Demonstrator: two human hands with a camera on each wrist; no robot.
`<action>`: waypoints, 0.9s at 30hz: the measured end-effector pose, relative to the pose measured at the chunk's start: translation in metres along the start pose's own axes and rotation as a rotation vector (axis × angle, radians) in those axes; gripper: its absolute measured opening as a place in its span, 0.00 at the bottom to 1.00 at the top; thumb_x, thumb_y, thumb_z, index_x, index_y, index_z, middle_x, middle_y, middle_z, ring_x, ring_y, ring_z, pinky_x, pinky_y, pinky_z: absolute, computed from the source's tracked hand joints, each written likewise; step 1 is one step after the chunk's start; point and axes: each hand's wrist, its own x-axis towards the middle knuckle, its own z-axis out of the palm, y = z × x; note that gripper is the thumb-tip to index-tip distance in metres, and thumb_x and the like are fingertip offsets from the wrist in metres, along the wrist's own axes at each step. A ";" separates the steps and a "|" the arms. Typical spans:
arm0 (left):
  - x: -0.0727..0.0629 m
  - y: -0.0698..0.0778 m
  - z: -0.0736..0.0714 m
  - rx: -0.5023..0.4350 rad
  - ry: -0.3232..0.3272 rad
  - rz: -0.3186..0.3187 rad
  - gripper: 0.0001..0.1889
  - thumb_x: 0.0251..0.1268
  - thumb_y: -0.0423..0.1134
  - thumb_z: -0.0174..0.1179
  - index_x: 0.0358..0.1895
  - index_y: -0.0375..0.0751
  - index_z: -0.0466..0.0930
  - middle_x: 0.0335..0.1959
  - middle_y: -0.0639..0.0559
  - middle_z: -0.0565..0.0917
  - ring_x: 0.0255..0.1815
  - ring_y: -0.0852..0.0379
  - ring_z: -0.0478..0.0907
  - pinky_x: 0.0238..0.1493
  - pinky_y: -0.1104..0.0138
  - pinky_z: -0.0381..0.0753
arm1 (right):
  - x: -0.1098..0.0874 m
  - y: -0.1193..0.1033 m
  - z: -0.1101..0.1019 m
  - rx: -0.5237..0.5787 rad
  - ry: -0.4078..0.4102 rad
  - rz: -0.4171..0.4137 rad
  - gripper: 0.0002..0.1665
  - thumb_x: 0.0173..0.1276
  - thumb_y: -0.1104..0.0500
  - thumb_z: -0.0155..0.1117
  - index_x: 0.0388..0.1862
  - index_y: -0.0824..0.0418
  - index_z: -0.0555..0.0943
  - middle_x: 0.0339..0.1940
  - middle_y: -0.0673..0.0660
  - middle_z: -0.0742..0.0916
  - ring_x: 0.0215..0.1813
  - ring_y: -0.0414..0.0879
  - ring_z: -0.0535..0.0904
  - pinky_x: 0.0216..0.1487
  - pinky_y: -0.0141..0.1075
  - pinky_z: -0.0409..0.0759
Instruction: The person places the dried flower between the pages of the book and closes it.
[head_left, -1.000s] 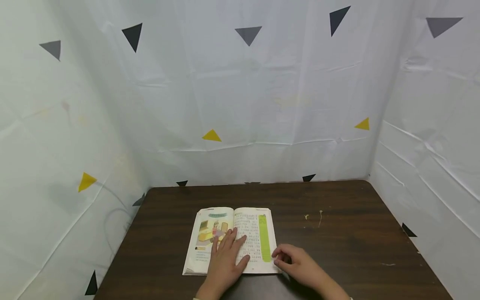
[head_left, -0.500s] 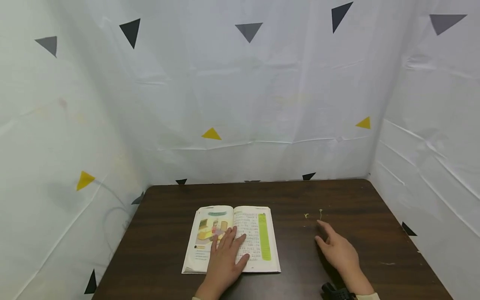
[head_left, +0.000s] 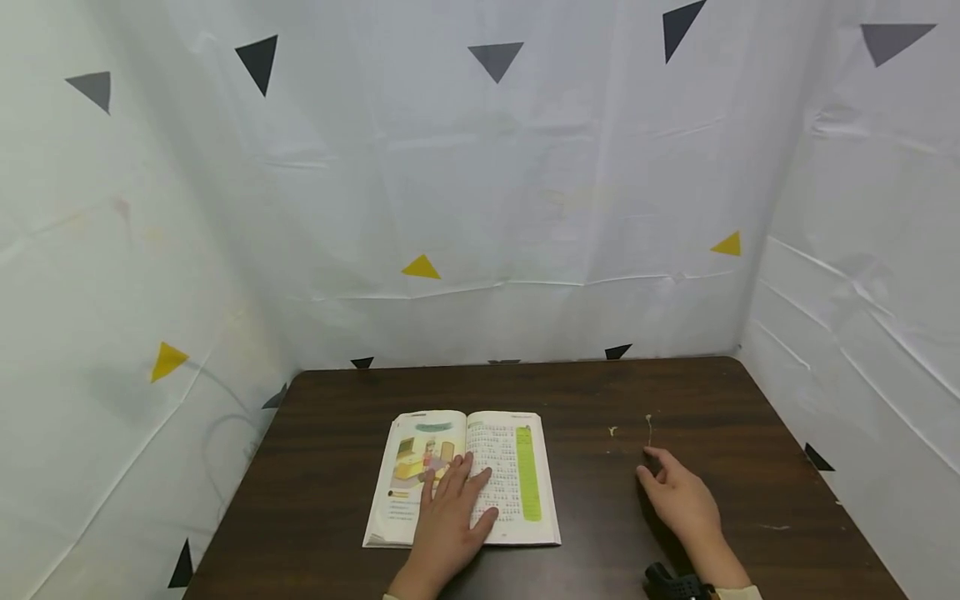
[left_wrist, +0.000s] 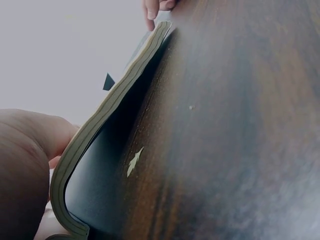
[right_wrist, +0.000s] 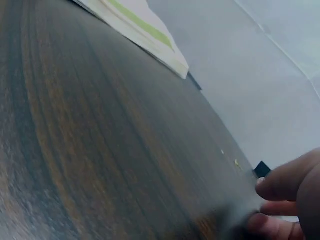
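An open book [head_left: 517, 492] lies on the dark wooden table, with a picture on its left page and a green strip on its right page. My left hand [head_left: 450, 517] rests across the lower middle of it, fingers spread. In the left wrist view, the thumb side of that hand is beside the book's page edges [left_wrist: 95, 120]. To the right of the book, my right hand [head_left: 682, 504] reaches low over the table, its index fingertip at the lower end of a thin pale stem [head_left: 649, 429]. Thumb and index finger look apart in the right wrist view.
A small yellowish scrap [head_left: 612, 432] lies left of the stem. A pale leaf-like bit [left_wrist: 134, 162] lies by the book's near edge. A white sheet [head_left: 525, 200] with triangles encloses the dark table [head_left: 330, 467] at the back and sides.
My right hand has moved away from the book's lower right corner, out to the right toward the stem. The stem has shifted slightly right. My left hand has stayed on the book.
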 end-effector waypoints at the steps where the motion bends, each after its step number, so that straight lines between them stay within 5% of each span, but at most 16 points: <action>1: 0.000 0.000 0.000 0.004 0.001 0.001 0.30 0.74 0.58 0.65 0.76 0.59 0.78 0.86 0.47 0.69 0.88 0.45 0.63 0.85 0.33 0.51 | 0.000 0.000 0.000 0.009 0.000 0.009 0.36 0.84 0.43 0.59 0.82 0.59 0.71 0.38 0.53 0.85 0.24 0.47 0.72 0.25 0.39 0.69; 15: 0.003 -0.001 0.000 0.013 -0.009 -0.006 0.30 0.74 0.59 0.64 0.77 0.60 0.77 0.87 0.48 0.68 0.88 0.45 0.62 0.86 0.33 0.50 | 0.001 0.002 0.000 0.105 0.191 0.052 0.21 0.84 0.51 0.60 0.67 0.59 0.79 0.30 0.54 0.84 0.20 0.47 0.75 0.23 0.40 0.72; 27: 0.001 0.001 0.000 0.007 -0.020 -0.010 0.31 0.75 0.59 0.64 0.77 0.60 0.77 0.87 0.48 0.68 0.89 0.45 0.62 0.86 0.33 0.49 | -0.003 -0.004 0.000 -0.065 0.203 -0.013 0.23 0.81 0.54 0.66 0.71 0.58 0.82 0.18 0.49 0.82 0.16 0.44 0.70 0.18 0.37 0.65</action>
